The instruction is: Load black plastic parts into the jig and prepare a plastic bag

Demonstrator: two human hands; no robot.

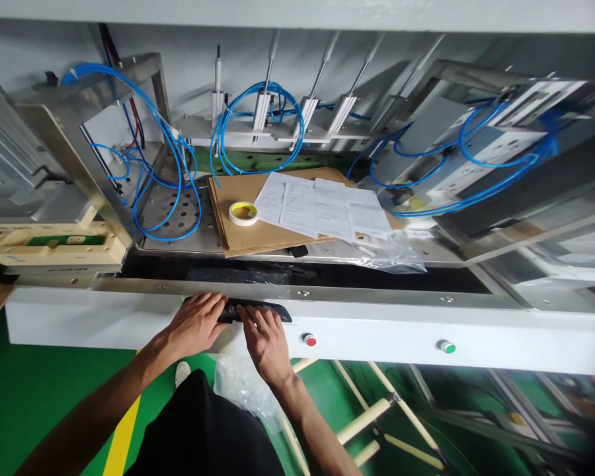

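A long black strip-shaped part (272,310) lies on the white front ledge of a machine (377,330). My left hand (196,324) rests on its left end with fingers stretched and lying over it. My right hand (264,337) lies flat on the part just to the right, fingertips pressing on it. Both hands touch the part close together. A crumpled clear plastic bag (240,387) hangs below my hands, in front of my dark clothing.
On the machine bed lie brown cardboard sheets (242,231), a roll of yellow tape (242,213), printed papers (322,208) and a clear bag (394,258). Blue air hoses (163,172) loop around. A red button (310,340) and a green button (446,346) sit on the front panel.
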